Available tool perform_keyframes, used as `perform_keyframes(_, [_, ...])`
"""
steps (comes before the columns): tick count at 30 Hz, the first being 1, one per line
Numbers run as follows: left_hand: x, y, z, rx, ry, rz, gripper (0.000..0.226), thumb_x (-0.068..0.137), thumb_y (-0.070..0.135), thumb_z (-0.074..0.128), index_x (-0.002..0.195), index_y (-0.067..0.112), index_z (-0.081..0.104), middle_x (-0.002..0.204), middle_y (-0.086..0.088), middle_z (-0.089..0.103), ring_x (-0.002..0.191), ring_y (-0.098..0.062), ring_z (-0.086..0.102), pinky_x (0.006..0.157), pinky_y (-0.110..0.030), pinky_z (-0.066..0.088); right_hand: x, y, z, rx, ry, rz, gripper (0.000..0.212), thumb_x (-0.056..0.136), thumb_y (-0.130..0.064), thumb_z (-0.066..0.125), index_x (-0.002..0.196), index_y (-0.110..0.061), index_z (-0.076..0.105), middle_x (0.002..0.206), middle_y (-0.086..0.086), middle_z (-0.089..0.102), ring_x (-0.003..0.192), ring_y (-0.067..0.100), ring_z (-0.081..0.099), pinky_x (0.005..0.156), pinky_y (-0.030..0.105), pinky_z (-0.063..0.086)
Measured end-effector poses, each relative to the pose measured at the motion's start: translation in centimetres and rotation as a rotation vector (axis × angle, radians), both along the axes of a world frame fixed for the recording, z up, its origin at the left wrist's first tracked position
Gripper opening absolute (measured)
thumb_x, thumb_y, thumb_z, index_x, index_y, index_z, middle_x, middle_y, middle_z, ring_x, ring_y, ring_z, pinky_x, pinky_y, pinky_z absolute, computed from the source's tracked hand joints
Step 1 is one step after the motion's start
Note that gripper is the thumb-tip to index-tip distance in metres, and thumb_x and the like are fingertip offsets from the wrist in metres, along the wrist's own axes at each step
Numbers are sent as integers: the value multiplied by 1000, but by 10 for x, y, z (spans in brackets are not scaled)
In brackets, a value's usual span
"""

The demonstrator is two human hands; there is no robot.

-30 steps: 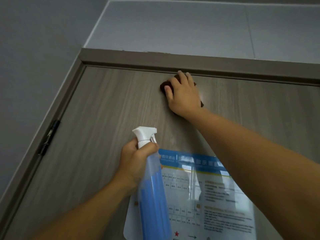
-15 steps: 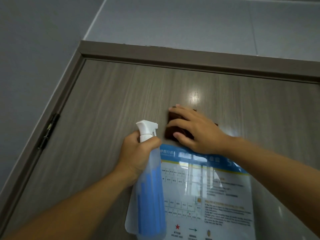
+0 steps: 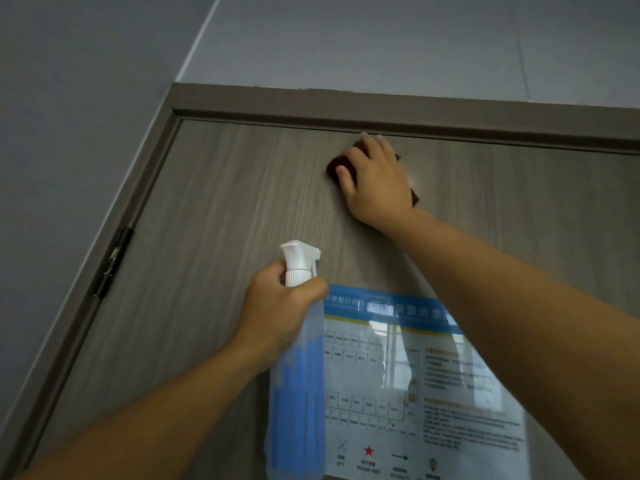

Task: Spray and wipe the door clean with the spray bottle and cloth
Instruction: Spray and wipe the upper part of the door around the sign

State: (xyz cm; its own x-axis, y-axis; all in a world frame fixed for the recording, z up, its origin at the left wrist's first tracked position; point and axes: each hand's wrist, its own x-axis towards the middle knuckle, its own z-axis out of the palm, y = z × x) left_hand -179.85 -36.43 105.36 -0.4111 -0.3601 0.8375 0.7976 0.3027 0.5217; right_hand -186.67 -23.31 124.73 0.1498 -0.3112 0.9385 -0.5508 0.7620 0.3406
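The grey-brown wood-grain door [image 3: 214, 216] fills the view. My right hand [image 3: 375, 181] lies flat on a dark brown cloth [image 3: 337, 164] and presses it against the door just below the top of the frame; most of the cloth is hidden under the palm. My left hand [image 3: 277, 306] grips the neck of a clear spray bottle [image 3: 298, 403] with blue liquid and a white trigger head [image 3: 299, 256], held upright in front of the door, lower and left of the cloth.
A glossy laminated notice [image 3: 415, 386] with a blue header is stuck on the door below my right arm. The door frame [image 3: 381, 110] runs along the top and down the left, with a dark hinge [image 3: 112, 261] on the left side. Grey walls surround it.
My right hand slid the cloth down to just above the notice, then back up to the top of the door. My left hand kept the bottle in about the same place.
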Motion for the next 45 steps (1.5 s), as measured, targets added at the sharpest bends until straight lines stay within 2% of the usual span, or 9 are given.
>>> perform_keyframes(11, [-7, -5, 1, 31, -11, -47, 35, 57, 40, 76, 76, 12, 68, 70, -9, 68, 70, -30, 69, 72, -72, 57, -13, 99, -75, 615, 62, 5, 41, 102, -48, 51, 134, -25, 64, 162, 2, 38, 154, 17, 28, 120, 35, 30])
perform_keyframes(16, [-9, -6, 2, 22, -4, -23, 35, 57, 41, 75, 78, 13, 69, 71, -11, 70, 71, -34, 71, 71, -72, 57, -21, 156, -27, 153, 59, -14, 37, 101, -34, 61, 130, -11, 67, 145, 15, 52, 136, 33, 49, 114, 45, 40])
perform_keyframes(19, [-9, -3, 2, 11, -1, -12, 35, 58, 41, 76, 79, 15, 70, 74, -14, 72, 76, -40, 74, 73, -72, 58, -26, 154, -5, -284, -50, 8, 44, 104, -39, 53, 136, -10, 61, 150, 16, 48, 142, 34, 40, 118, 45, 34])
perform_keyframes(22, [-7, -1, 3, 7, 5, 3, 35, 58, 41, 75, 80, 15, 69, 78, -20, 72, 83, -47, 73, 73, -72, 58, -22, 118, -2, -472, -101, -4, 44, 106, -41, 44, 138, -14, 57, 159, 15, 38, 151, 35, 27, 123, 52, 27])
perform_keyframes(25, [-5, 1, 3, 4, 9, 4, 34, 57, 41, 74, 78, 14, 68, 80, -22, 72, 84, -50, 71, 72, -72, 58, -15, 87, -17, -287, -47, 10, 41, 106, -41, 44, 135, -16, 59, 156, 13, 43, 150, 33, 30, 121, 53, 30])
perform_keyframes(29, [-4, 3, 2, 11, 13, 19, 39, 56, 41, 73, 79, 10, 66, 75, -19, 69, 83, -53, 70, 73, -70, 56, -10, 84, -58, 226, 13, 35, 38, 105, -40, 51, 135, -20, 61, 157, 9, 42, 152, 28, 30, 122, 52, 31])
perform_keyframes(33, [-7, 2, 1, 16, -3, 79, 29, 59, 41, 72, 72, 17, 63, 60, 5, 62, 63, -21, 65, 61, -46, 54, -22, 136, -89, 505, 34, 1, 40, 104, -43, 50, 137, -22, 61, 163, 6, 37, 156, 24, 24, 121, 45, 32])
perform_keyframes(38, [-4, 7, 1, 10, -25, 124, 28, 64, 37, 72, 79, 14, 65, 64, 6, 64, 66, -16, 63, 59, -37, 50, -33, 212, -69, 139, 8, 26, 38, 103, -34, 55, 132, -12, 63, 152, 16, 45, 145, 34, 39, 124, 36, 25])
perform_keyframes(45, [2, 51, 29, -47, 37, 122, 32, 63, 35, 69, 82, 9, 66, 69, 0, 62, 65, -15, 57, 60, -33, 44, -32, 177, -22, -554, -166, 54, 40, 105, -37, 49, 135, -13, 58, 162, 15, 34, 154, 36, 21, 121, 55, 28])
